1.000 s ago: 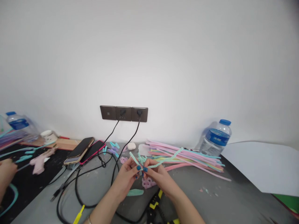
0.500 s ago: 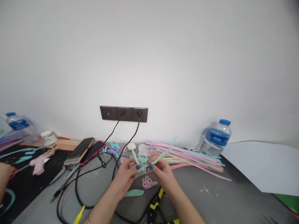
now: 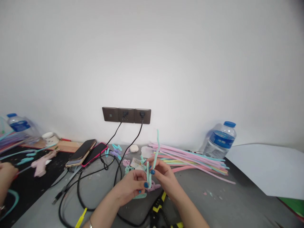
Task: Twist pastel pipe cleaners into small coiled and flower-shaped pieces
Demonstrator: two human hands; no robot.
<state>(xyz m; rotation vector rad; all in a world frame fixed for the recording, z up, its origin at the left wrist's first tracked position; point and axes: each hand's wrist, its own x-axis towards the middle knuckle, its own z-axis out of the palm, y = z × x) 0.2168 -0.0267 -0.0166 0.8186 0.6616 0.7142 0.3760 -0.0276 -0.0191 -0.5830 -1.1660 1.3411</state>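
A mint-green pipe cleaner [image 3: 156, 147] is folded back on itself between my two hands, its free end rising above them. My left hand [image 3: 131, 186] pinches the lower bend between thumb and fingers. Higher up, my right hand [image 3: 162, 174] grips the same stem between thumb and fingertips. Behind my left hand lie a looped green pipe-cleaner piece [image 3: 129, 169] and a small clear packet [image 3: 137, 163]. A pink looped flower [image 3: 155, 186] sits below my hands, partly hidden by them. Near it lies another green piece [image 3: 140, 196].
Pastel pipe cleaners [image 3: 190, 158] are heaped to the right, before a water bottle [image 3: 220, 139]. Black cables [image 3: 78, 186] loop across the left, near two phones [image 3: 82, 152]. Yellow-black pliers [image 3: 156, 207] lie in front. Another person's hand [image 3: 7, 174] is at far left, by a pink glue gun [image 3: 44, 163].
The green pipe cleaner has gone from spread apart to a narrow upright fold. My left hand has moved slightly lower and right. The packet and looped green piece behind now show.
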